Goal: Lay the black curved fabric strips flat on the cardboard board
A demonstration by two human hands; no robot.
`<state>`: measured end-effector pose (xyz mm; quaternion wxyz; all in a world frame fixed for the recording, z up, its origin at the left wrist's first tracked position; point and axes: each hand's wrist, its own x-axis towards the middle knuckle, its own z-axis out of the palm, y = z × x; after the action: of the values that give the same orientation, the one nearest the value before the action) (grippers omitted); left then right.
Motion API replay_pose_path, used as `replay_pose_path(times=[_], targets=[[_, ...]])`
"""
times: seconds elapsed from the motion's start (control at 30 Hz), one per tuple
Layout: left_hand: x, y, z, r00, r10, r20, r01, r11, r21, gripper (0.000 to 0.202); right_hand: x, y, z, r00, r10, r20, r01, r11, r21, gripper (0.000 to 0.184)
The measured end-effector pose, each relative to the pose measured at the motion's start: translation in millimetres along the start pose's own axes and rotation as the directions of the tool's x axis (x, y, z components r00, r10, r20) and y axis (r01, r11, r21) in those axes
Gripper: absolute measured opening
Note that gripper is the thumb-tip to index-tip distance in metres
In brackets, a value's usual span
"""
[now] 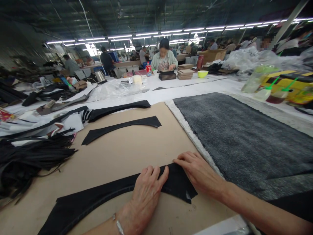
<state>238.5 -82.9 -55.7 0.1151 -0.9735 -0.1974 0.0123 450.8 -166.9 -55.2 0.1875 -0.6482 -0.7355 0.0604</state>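
A long curved strip of black material [102, 192] lies on the tan board in front of me, its wide right end near a small crease. Across its middle rests my left hand [146, 189], fingers stretched out and pressing it down. My right hand [199, 173] is at the strip's upper right corner, with thumb and fingertips pinched on its edge. Farther up the board are a second curved black strip [122, 128] and a third black strip [119, 110], neither touched by my hands.
To the right lies a dark grey textured pad [242, 137]. Black strips [31, 160] are heaped at left. Bottles with green nozzles [266, 91] stand by a yellow box [293, 86]. Across the table a person [163, 58] works beside stacked pieces [167, 75].
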Motion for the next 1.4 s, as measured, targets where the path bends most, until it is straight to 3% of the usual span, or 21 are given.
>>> replay_pose_path(times=[0.33,0.47,0.57,0.67,0.87,1.07,1.4], targets=[[-2.9,0.9,-6.8,1.0,0.001,-0.007,-0.001,0.999,-0.035,0.058,-14.0,-5.4,17.2,0.981,-0.184,0.054,0.192,0.926,-0.325,0.057],[-4.8,1.8,-3.6,1.0,-0.005,-0.029,0.003,0.999,-0.054,0.055,-8.8,2.7,7.7,0.998,-0.016,0.053,0.02,0.997,-0.08,0.051],[-4.6,2.2,-1.6,0.999,-0.009,-0.039,0.007,0.998,-0.055,0.054,-5.6,6.0,1.4,0.993,0.12,0.004,-0.12,0.991,0.057,0.043],[-4.7,3.1,1.9,0.998,-0.013,-0.061,0.011,0.999,-0.039,0.053,-5.5,-0.1,0.1,0.993,0.116,0.029,-0.117,0.993,0.034,0.038],[-5.8,4.1,6.9,0.998,-0.007,-0.063,0.004,0.999,-0.052,0.057,-10.1,-8.5,3.1,0.997,-0.029,0.069,0.037,0.992,-0.116,0.044],[-2.8,-0.1,4.9,0.999,-0.029,-0.036,0.027,0.998,-0.061,0.051,-3.6,-7.0,-1.1,0.984,0.165,0.062,-0.165,0.986,-0.016,0.031],[-3.4,-9.8,-11.1,0.978,-0.208,0.028,0.207,0.935,-0.287,0.032,18.1,-11.2,-3.4,0.959,0.265,0.101,-0.272,0.96,0.07,0.014]])
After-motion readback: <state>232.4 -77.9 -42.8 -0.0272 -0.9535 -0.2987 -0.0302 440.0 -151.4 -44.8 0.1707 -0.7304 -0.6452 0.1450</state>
